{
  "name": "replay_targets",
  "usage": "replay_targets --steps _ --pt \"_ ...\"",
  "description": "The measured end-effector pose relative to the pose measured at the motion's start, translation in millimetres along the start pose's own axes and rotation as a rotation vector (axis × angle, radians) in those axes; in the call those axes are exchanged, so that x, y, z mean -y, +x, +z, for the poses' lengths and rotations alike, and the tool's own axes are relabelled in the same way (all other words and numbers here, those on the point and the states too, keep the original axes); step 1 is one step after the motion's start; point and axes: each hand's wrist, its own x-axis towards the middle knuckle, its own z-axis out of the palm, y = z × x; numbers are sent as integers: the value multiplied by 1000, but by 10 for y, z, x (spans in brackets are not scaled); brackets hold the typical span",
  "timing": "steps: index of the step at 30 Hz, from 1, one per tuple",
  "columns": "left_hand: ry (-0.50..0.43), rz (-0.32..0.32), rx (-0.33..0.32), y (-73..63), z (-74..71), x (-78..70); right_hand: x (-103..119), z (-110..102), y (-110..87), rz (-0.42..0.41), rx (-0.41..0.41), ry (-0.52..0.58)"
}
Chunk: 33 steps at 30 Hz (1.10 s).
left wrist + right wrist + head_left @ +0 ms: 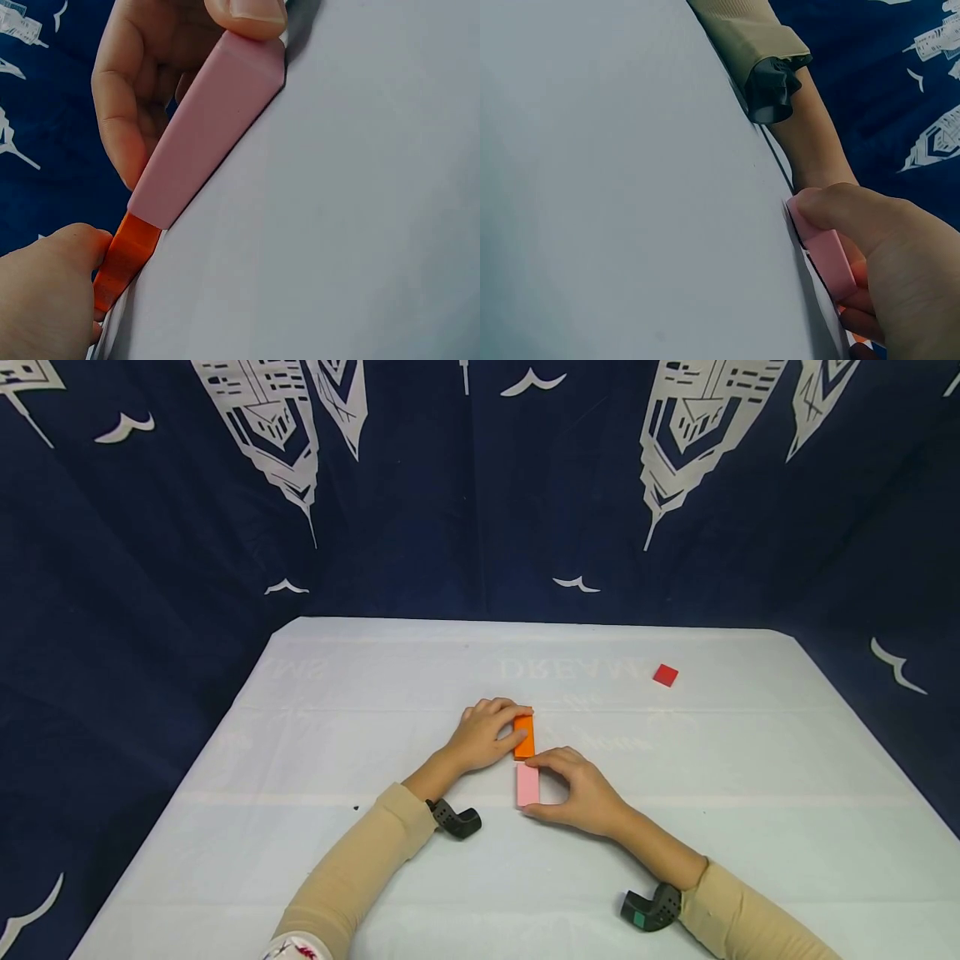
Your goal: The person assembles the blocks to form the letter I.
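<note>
In the head view an orange rectangular block (526,745) lies flat on the white table, with a pink rectangular block (527,787) nearer to me, end to end with it. My left hand (483,735) holds the orange block between thumb and fingers. The right hand (581,792) pinches the pink block lengthwise, thumb at its near end and a fingertip at the far end. From the left wrist, the pink block (210,127) nearly meets the orange block (127,259); whether they touch, I cannot tell. The right wrist view shows the pink block (831,262) beneath the thumb.
A small red square piece (665,675) lies farther back on the right of the white table (300,827). Behind the table hangs a dark blue cloth (480,527) with pale printed shapes. Each wrist wears a black camera, such as the left one (456,821).
</note>
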Motion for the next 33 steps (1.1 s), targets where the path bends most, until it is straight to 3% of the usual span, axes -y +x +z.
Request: replay_targets --steps 18,33 --pt "-8 -1 1 -2 2 -4 -13 9 16 54 4 37" --pt "-12 -10 8 -1 2 -1 -51 28 27 51 -7 31"
